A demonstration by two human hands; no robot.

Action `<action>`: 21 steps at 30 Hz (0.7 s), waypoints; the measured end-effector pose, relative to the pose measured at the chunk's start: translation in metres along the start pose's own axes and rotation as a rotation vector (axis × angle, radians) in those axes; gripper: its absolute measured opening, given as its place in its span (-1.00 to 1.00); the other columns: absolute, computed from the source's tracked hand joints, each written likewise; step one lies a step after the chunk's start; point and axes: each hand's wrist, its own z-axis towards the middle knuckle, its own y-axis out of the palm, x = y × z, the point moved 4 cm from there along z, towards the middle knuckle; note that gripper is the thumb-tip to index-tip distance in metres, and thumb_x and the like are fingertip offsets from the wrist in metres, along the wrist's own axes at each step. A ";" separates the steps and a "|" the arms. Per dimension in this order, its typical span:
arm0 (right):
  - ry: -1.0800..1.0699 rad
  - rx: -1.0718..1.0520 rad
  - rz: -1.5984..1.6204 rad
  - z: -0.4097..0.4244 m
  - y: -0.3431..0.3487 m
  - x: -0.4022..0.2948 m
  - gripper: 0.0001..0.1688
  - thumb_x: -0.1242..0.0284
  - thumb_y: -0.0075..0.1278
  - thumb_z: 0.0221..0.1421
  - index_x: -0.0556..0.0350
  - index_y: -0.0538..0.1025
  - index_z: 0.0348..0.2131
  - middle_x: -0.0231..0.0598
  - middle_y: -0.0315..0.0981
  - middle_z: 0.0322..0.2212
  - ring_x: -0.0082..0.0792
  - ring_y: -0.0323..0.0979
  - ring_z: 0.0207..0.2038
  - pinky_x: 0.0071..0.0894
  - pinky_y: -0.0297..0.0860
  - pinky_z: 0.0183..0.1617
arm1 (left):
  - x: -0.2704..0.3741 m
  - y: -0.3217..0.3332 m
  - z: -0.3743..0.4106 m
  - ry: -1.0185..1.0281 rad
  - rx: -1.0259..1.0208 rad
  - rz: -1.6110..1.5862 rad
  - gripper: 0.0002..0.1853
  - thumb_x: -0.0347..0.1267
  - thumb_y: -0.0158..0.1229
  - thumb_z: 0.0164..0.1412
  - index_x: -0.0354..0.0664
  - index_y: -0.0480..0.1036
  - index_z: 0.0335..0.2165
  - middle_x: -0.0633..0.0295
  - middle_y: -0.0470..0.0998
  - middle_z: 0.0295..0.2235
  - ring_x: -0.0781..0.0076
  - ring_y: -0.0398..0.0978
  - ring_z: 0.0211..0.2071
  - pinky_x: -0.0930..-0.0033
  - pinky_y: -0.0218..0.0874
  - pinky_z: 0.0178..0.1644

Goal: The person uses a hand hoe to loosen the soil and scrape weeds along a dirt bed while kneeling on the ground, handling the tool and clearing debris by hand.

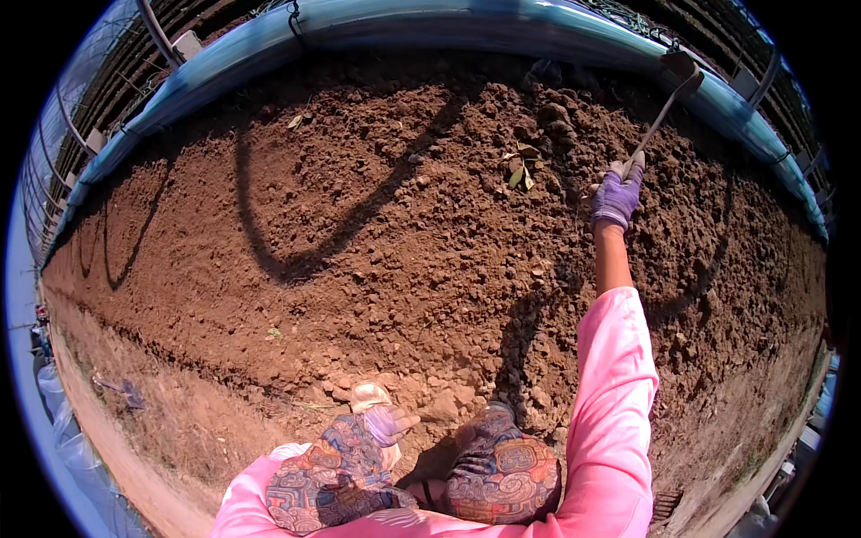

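Note:
My right hand (617, 193), in a purple and tan work glove, reaches far forward at the upper right. It is closed around the thin handle of a small hand hoe (683, 70), whose metal blade is raised near the rolled blue plastic sheeting. My left hand (390, 424), in a similar glove, rests by my left knee with its fingers apart and holds nothing. Loose, cloddy brown soil (403, 222) spreads before me. A few green and dry leaves (521, 168) lie on it, left of my right hand.
Rolled blue plastic sheeting (471, 27) runs along the far edge, with curved metal pipes behind it. A dry dirt path (175, 397) lies at the lower left, with a dark object (131, 395) on it. A rusty slatted item (666, 506) is at the lower right.

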 end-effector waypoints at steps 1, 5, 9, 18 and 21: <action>0.021 0.037 0.045 0.001 0.010 -0.014 -0.43 0.46 -0.18 0.14 -0.10 0.13 0.14 -0.42 0.29 -0.51 -0.64 0.15 -0.62 -0.65 0.21 -0.59 | -0.002 0.005 -0.001 -0.003 -0.002 -0.001 -0.49 -0.38 0.07 -0.13 -0.21 0.35 -0.09 0.25 0.43 -0.43 0.32 0.41 -0.48 0.36 0.25 -0.43; -0.094 -0.232 -0.585 0.004 -0.012 0.170 -0.44 0.42 -0.18 0.14 -0.11 0.15 0.14 -0.36 0.31 -0.52 -0.62 0.13 -0.63 -0.65 0.22 -0.53 | -0.008 0.014 0.011 0.063 -0.013 -0.037 -0.50 -0.39 0.07 -0.15 -0.23 0.36 -0.11 0.26 0.43 -0.42 0.32 0.40 -0.48 0.36 0.24 -0.43; 0.486 -0.464 -0.306 -0.073 -0.032 0.058 -0.43 0.43 -0.21 0.15 -0.29 0.13 0.15 -0.41 0.24 -0.68 -0.60 0.17 -0.75 -0.56 0.23 -0.72 | -0.006 0.011 -0.017 -0.026 0.027 0.000 -0.50 -0.40 0.05 -0.15 -0.21 0.36 -0.11 0.25 0.42 -0.42 0.31 0.40 -0.48 0.35 0.24 -0.43; 0.151 -0.001 0.160 -0.007 0.007 0.014 -0.44 0.40 -0.23 0.19 -0.26 0.04 0.16 -0.42 0.26 -0.68 -0.63 0.16 -0.79 -0.62 0.14 -0.79 | -0.006 0.012 -0.001 -0.015 -0.045 -0.057 -0.50 -0.36 0.04 -0.08 -0.19 0.33 -0.07 0.25 0.40 -0.44 0.31 0.40 -0.49 0.35 0.23 -0.45; 0.529 -0.481 -0.187 -0.081 0.025 0.092 -0.46 0.41 -0.19 0.15 -0.32 0.18 0.12 -0.48 0.18 -0.70 -0.59 0.13 -0.77 -0.51 0.17 -0.72 | -0.002 0.011 -0.007 -0.016 0.004 0.004 -0.51 -0.35 0.01 -0.10 -0.15 0.36 -0.09 0.26 0.39 -0.47 0.32 0.40 -0.49 0.34 0.23 -0.44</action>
